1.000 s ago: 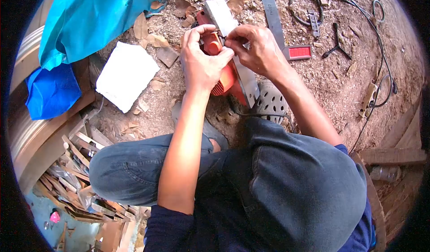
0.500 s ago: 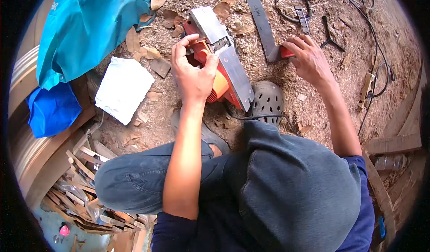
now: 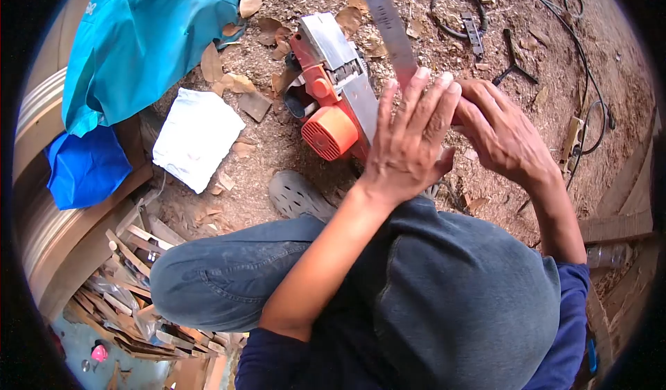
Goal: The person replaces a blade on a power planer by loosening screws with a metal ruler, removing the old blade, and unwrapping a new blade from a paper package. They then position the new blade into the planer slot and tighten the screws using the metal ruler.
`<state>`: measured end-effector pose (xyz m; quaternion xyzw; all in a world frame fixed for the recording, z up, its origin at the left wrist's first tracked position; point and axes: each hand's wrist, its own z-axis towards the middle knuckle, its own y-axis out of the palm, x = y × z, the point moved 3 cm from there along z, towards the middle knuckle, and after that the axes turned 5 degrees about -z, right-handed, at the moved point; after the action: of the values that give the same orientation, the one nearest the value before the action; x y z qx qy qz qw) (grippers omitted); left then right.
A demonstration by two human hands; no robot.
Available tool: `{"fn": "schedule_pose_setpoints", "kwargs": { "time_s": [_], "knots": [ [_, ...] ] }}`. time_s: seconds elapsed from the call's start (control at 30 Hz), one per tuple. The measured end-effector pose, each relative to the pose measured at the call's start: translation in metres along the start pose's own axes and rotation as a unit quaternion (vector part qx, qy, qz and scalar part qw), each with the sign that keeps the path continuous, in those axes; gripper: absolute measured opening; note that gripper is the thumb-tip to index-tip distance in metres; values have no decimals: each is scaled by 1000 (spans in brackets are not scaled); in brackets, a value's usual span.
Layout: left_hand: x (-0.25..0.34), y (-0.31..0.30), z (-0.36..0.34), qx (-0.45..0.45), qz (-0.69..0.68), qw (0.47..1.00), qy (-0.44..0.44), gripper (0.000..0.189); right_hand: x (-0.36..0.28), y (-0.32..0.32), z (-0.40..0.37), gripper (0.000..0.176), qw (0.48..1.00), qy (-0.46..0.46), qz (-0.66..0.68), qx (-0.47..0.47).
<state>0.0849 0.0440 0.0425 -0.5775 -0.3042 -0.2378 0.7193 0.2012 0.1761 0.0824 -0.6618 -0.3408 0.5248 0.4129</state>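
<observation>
A try square's steel blade points up and away from me, its lower end hidden behind my fingers. My right hand is closed around its handle, which is mostly covered; only a hint of red shows. My left hand lies across the lower end of the blade and the handle, fingers stretched out and touching them. Left of the hands, an orange electric hand planer rests on its side on the ground, with its metal sole facing right. My left hand partly covers the planer's lower end.
Sawdust and dry leaves cover the ground. A teal cloth, a white folded cloth and a blue cloth bag lie left. Black cable, a three-armed black tool and a metal strip lie right. Scrap wood is piled lower left.
My left hand has left the planer and moved right onto the try square. The right hand has shifted slightly, still on the handle. My left foot now shows more.
</observation>
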Motion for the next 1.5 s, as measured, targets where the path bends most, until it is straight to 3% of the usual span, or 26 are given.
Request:
{"fn": "schedule_pose_setpoints", "kwargs": {
  "time_s": [0.13,0.2,0.3,0.33,0.4,0.47,0.53,0.6,0.73,0.8,0.93,1.2,1.5],
  "knots": [
    [-4,0,-6,8,11,1000,3,90,-16,-14,-1,41,997,-25,70,8],
    [-12,-11,-3,11,8,1000,-15,84,-20,-13,-1,40,996,-34,74,25],
    [-14,-19,0,9,36,999,38,66,-10,-11,0,52,983,-32,179,32],
    [-13,-23,0,10,37,999,37,66,-4,-21,7,53,952,-29,286,108],
    [-13,-29,-2,-52,19,998,19,65,25,13,13,46,825,119,503,226],
    [-16,-28,-8,-40,37,998,41,60,54,51,29,41,872,241,402,142],
    [-15,-29,-17,-48,-7,998,29,59,52,87,56,36,852,303,423,63],
    [-17,-26,-25,-34,-1,999,35,59,40,126,76,33,792,346,503,-21],
    [-21,-23,-27,-62,8,997,35,62,25,151,107,32,794,391,463,-43],
    [-22,-20,-27,-81,13,996,36,63,32,156,114,32,803,408,434,-1],
    [-26,-13,-27,-97,-10,995,9,67,32,148,121,32,822,396,409,-25],
    [-32,-5,-33,-106,0,994,2,68,30,152,118,31,783,417,461,-38],
    [-34,-8,-36,-129,2,991,-17,70,27,150,117,33,798,423,428,-44]
  ]
}}
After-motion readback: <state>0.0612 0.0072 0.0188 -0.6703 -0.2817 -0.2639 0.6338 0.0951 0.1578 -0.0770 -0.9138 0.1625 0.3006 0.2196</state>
